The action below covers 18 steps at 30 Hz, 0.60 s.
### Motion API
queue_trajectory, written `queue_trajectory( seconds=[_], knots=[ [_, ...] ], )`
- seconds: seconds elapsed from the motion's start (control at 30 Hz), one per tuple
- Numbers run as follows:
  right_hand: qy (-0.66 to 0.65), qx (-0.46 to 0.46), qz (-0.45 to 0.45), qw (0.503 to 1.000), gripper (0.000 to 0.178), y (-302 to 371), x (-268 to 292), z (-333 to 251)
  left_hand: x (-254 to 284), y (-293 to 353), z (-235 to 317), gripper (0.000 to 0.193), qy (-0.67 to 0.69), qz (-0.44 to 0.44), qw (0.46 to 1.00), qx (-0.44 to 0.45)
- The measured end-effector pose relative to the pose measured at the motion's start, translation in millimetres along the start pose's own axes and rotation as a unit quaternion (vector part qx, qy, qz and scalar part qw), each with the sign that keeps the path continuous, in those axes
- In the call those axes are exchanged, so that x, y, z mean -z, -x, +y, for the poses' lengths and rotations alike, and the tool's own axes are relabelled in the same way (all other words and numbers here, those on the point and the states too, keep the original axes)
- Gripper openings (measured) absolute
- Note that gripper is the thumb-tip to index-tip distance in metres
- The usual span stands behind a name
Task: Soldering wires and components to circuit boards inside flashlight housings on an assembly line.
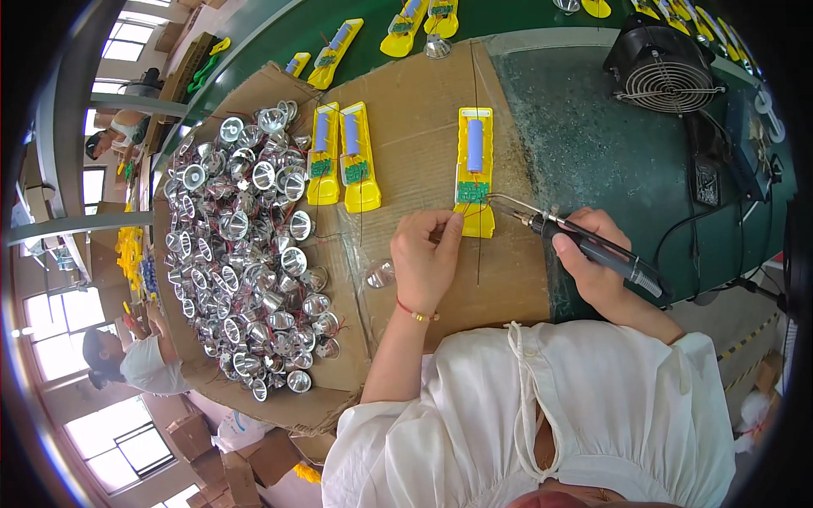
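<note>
Ahead of me on the cardboard lies a yellow plastic casing [478,224] with a purple battery cell [476,146] and a green circuit board [471,193] in it. My right hand [600,258] is closed round the black handle of a soldering iron [584,241], whose bent metal tip reaches the board's right edge. At the casing's lower end, my left hand [426,254] pinches a thin red wire leading to the board. Beside that wrist, a shiny reflector cup [381,273] rests on the cardboard, partly hidden by the hand.
Left of me, a cardboard tray [339,402] holds a heap of reflector cups [246,245] with wires. Two more yellow casings [360,182] lie beside it. A black fan [669,80] stands far right, near cables. More casings [337,52] line the green bench's far side. People sit farther left.
</note>
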State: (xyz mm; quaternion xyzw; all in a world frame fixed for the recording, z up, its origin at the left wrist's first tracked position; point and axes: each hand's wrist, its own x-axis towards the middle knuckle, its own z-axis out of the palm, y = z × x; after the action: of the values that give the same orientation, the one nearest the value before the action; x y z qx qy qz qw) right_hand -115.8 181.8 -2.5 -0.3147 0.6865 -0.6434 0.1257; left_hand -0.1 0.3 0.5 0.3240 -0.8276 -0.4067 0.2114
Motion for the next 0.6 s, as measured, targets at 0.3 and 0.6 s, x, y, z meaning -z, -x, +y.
queue_trajectory(
  seconds=[0.3,0.6],
  knots=[
    [-0.021,-0.004,0.02,1.0,0.013,-3.7,-8.1,3.7,-1.3,-2.9,-6.5,0.012,0.038,-0.018,0.998,0.053],
    [-0.026,-0.009,0.028,0.999,0.013,-8.4,-16.0,4.3,-5.1,-5.3,-6.7,0.016,0.06,0.0,0.997,0.057]
  ],
)
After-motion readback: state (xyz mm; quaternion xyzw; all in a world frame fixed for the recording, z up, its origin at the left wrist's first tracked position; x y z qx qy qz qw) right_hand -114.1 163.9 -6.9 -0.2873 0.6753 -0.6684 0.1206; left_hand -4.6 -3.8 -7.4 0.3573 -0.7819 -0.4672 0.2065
